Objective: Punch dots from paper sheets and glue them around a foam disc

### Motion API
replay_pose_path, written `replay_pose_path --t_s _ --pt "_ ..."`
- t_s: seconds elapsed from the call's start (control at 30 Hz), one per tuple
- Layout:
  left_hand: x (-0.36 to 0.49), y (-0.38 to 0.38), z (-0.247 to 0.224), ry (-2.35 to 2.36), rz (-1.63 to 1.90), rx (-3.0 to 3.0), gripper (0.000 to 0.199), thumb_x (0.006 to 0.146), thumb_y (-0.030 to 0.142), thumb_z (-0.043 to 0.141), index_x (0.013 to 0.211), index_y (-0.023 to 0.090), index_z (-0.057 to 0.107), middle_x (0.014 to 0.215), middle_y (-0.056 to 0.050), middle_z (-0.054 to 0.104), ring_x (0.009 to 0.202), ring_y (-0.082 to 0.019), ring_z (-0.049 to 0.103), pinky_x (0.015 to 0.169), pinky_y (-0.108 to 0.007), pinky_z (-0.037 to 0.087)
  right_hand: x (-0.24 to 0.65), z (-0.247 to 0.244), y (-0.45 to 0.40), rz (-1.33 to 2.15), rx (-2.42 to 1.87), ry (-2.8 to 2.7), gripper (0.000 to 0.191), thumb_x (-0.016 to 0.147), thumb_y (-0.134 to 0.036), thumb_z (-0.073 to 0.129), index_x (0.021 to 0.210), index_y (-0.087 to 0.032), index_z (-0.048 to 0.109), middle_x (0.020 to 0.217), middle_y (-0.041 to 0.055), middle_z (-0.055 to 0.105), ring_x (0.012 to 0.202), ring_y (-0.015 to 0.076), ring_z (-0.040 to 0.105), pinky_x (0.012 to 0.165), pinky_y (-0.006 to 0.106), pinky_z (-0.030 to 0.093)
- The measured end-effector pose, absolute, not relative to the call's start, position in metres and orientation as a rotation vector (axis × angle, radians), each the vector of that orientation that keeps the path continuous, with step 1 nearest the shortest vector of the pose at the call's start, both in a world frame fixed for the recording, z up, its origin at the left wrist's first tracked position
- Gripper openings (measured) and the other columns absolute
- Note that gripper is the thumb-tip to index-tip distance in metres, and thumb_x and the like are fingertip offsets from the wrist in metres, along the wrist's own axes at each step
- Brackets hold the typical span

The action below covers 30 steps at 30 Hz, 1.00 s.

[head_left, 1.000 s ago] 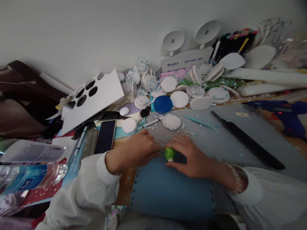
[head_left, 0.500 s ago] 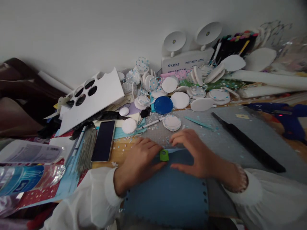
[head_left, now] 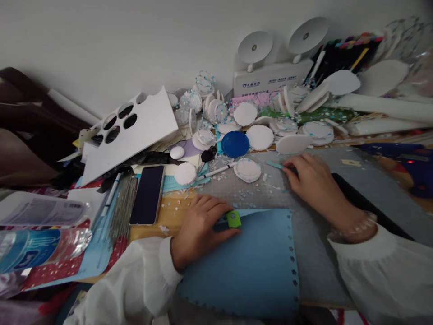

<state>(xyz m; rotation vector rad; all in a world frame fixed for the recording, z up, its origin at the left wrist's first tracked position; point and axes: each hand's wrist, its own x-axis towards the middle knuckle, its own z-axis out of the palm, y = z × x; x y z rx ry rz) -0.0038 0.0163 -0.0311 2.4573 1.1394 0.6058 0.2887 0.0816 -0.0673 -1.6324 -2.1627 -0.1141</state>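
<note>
My left hand (head_left: 204, 225) grips a small green punch (head_left: 233, 219) at the top edge of a blue sheet (head_left: 250, 266). Small punched holes run down the sheet's right side and along its lower edge. Over the grey mat (head_left: 314, 266), my right hand (head_left: 309, 183) is closed, its thumb and fingertips on the end of a thin teal strip (head_left: 274, 164). A black-handled knife (head_left: 368, 203) lies partly hidden behind that hand and wrist.
Behind are white foam discs (head_left: 260, 137), a blue disc (head_left: 235, 144) and an emergency lamp (head_left: 270, 83). A phone (head_left: 148, 195), wire bundle (head_left: 122, 210) and water bottle (head_left: 43, 248) are left; a blue glue gun (head_left: 414, 164) is far right.
My right hand has moved away from the blue sheet, up and right to the teal strip, uncovering the sheet's right corner. My left hand stays at the green punch. The view has shifted slightly.
</note>
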Motion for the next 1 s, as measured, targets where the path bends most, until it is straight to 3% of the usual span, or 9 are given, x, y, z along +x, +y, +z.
replay_pose_path --t_s 0.17,0.37,0.57,0.7,0.87,1.0 --pt "-0.006 0.020 -0.039 1.111 0.705 2.475 0.041 0.074 0.045 0.075 0.102 0.018 0.064 0.097 -0.005 0.071 0.089 -0.023 0.062 0.081 -0.038 0.040 0.286 -0.063 0.081 -0.006 -1.596 -1.962 0.004 0.085 -0.020 0.047 0.086 -0.020 0.051 0.079 0.0109 0.058 0.076 0.0279 0.055 0.069 0.042 0.046" --pt "-0.008 0.018 -0.041 1.055 0.776 2.489 0.034 0.079 0.038 0.072 0.105 0.019 0.063 0.098 -0.004 0.072 0.088 -0.020 0.063 0.081 -0.037 0.039 0.271 -0.054 0.072 0.200 -1.436 -1.673 0.033 0.084 -0.023 0.057 0.115 -0.018 0.048 0.092 0.0077 0.060 0.074 0.0186 0.059 0.068 0.033 0.048" --pt "-0.008 0.018 -0.038 1.029 0.827 2.535 0.034 0.078 0.039 0.072 0.104 0.018 0.063 0.096 -0.005 0.072 0.085 -0.020 0.064 0.079 -0.036 0.040 0.256 -0.054 0.065 0.455 -1.373 -1.642 0.010 0.080 -0.024 0.063 0.086 -0.021 0.056 0.079 0.0023 0.060 0.070 0.0163 0.058 0.064 0.029 0.048" --pt "-0.008 0.017 -0.037 1.045 0.844 2.572 0.034 0.078 0.038 0.073 0.102 0.017 0.063 0.093 -0.005 0.073 0.082 -0.020 0.065 0.079 -0.038 0.040 0.255 -0.053 0.063 0.294 -1.452 -1.746 0.013 0.074 -0.022 0.070 0.078 -0.020 0.057 0.069 0.0001 0.059 0.061 0.0154 0.057 0.058 0.029 0.045" --pt "-0.006 0.015 -0.040 1.076 0.845 2.622 0.029 0.081 0.037 0.070 0.100 0.016 0.064 0.090 -0.004 0.073 0.079 -0.019 0.065 0.079 -0.038 0.039 0.244 -0.030 0.043 0.463 -1.094 -1.494 0.014 0.078 -0.010 0.063 0.087 -0.020 0.060 0.081 0.0039 0.064 0.074 0.0164 0.064 0.068 0.030 0.052" --pt "-0.003 0.014 -0.042 1.082 0.822 2.640 0.025 0.083 0.035 0.068 0.098 0.016 0.063 0.087 -0.003 0.072 0.077 -0.018 0.064 0.079 -0.038 0.039 0.229 -0.026 0.018 0.762 -0.850 -1.736 0.026 0.079 -0.005 0.060 0.098 -0.023 0.060 0.084 0.0018 0.066 0.080 0.0157 0.066 0.072 0.028 0.054"
